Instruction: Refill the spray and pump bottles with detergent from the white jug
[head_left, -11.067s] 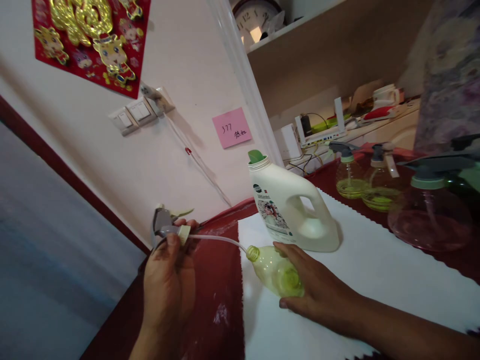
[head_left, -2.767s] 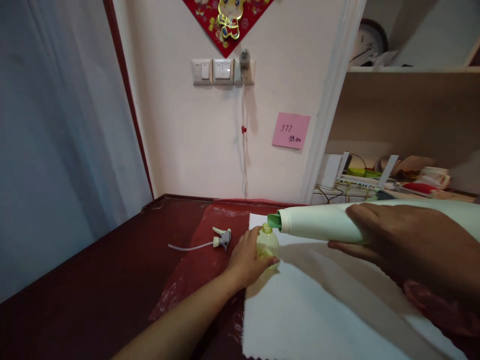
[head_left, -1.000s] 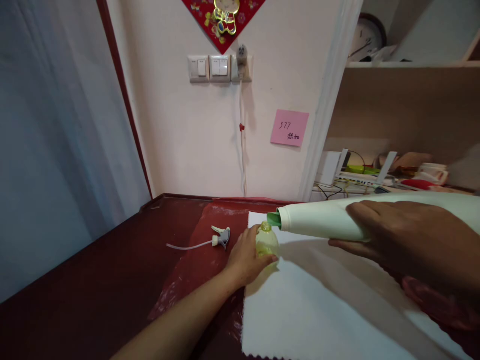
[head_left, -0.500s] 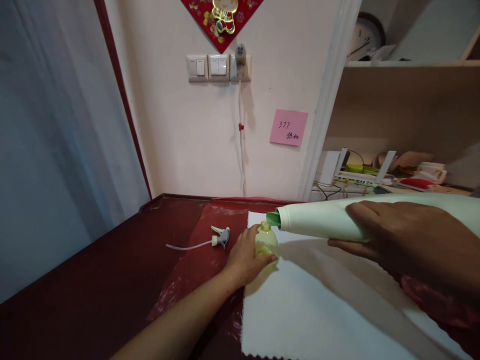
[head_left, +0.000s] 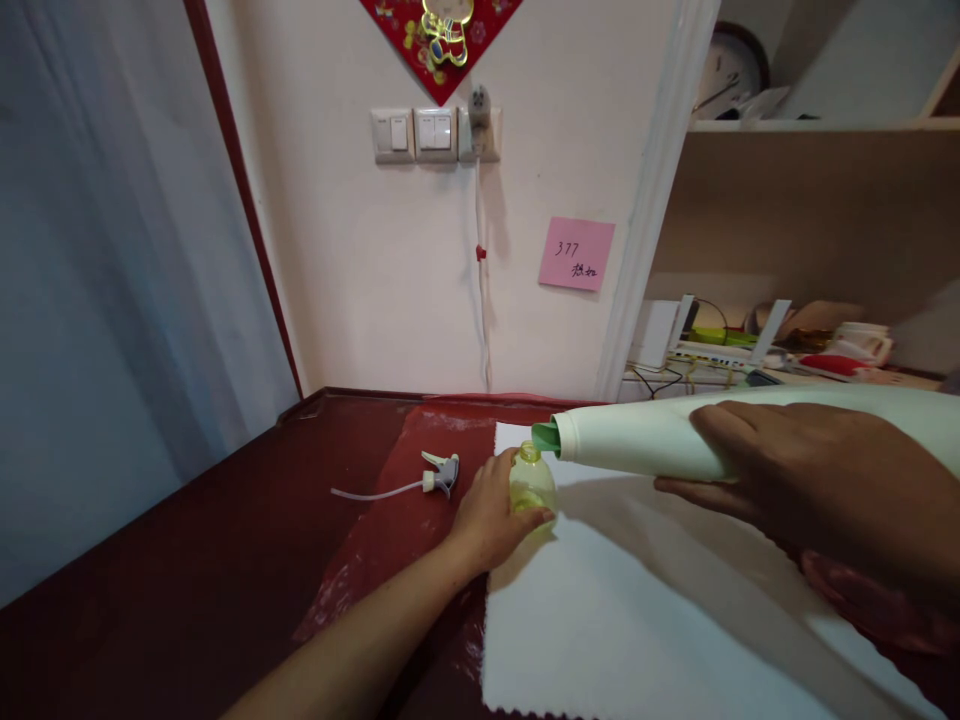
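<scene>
My left hand (head_left: pixel 489 518) is wrapped round a small yellow-green spray bottle (head_left: pixel 531 483) that stands upright, without its top, on a white cloth (head_left: pixel 645 620). My right hand (head_left: pixel 810 480) grips a large white detergent jug (head_left: pixel 652 440), tipped on its side. The jug's green spout (head_left: pixel 545 436) sits just over the small bottle's open neck. The bottle's grey trigger sprayer (head_left: pixel 442 472) with its thin tube lies on the red mat to the left, apart from both hands.
A dark red table (head_left: pixel 187 580) runs along the wall, with a curtain (head_left: pixel 112 280) on the left. Switches and a plugged cable (head_left: pixel 480 250) hang on the wall beside a pink note (head_left: pixel 576 254). Routers and clutter (head_left: pixel 735 345) fill the shelf at right.
Over the last second the hands, jug and small bottle have held the same pose. Earlier, I had pulled the sprayer from the bottle; it now lies on the mat.
</scene>
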